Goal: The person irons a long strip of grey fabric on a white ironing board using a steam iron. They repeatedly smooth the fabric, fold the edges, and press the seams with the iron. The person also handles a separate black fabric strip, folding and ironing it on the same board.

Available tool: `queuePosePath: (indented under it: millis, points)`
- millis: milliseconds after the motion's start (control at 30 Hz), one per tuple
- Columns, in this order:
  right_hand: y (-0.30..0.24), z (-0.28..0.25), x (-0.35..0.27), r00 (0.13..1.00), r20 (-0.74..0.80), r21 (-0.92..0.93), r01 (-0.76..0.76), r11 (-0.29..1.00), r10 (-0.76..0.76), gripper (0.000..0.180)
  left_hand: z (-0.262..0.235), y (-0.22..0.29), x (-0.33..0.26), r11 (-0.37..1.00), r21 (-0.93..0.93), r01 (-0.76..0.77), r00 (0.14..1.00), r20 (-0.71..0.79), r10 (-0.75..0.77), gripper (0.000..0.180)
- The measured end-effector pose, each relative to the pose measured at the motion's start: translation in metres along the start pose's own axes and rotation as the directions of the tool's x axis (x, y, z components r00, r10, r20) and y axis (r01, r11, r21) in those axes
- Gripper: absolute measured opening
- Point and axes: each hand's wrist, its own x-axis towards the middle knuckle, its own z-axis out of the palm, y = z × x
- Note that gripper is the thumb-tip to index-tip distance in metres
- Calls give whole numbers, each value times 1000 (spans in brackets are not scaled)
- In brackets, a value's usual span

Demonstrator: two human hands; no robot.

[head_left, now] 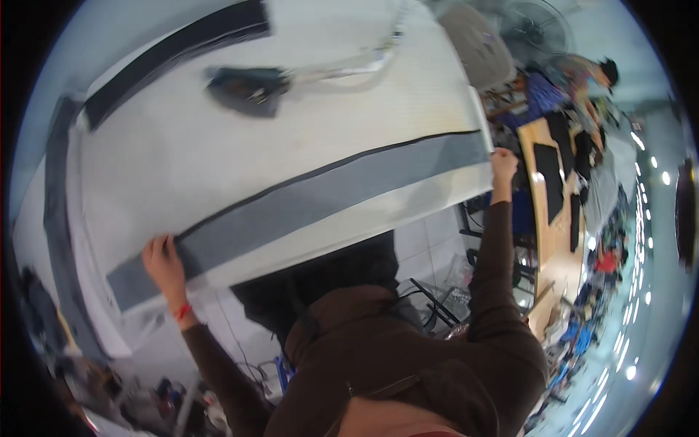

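A long grey fabric strip (328, 193) with a dark upper edge lies across the near side of a pale padded table (313, 138). My left hand (164, 269) is on the strip near its left end, fingers bent over the dark edge. At the right end, by the table's corner, my right hand (504, 167) is closed on the strip. Between both hands the strip lies stretched out, slightly curved in this view. Farther back rests a dark, blurred iron (249, 89), a pale cord running from it to the right.
A stack of dark fabric strips (178, 58) lies at the table's far left. Another grey strip (62, 218) drapes along the left edge. To the right are a wooden table (542, 218) with black cloth pieces, a fan (534, 28) and other people (590, 80).
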Motion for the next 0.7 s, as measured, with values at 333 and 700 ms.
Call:
queuePosePath:
  millis: [333, 700]
  points:
    - [-15, 29, 8, 994, 85, 3, 64, 998, -64, 32, -25, 19, 50, 996, -2, -93, 926, 367, 87, 17]
    - [-64, 46, 15, 984, 171, -166, 84, 983, -55, 41, -33, 39, 55, 999, 34, -19, 887, 462, 1, 20]
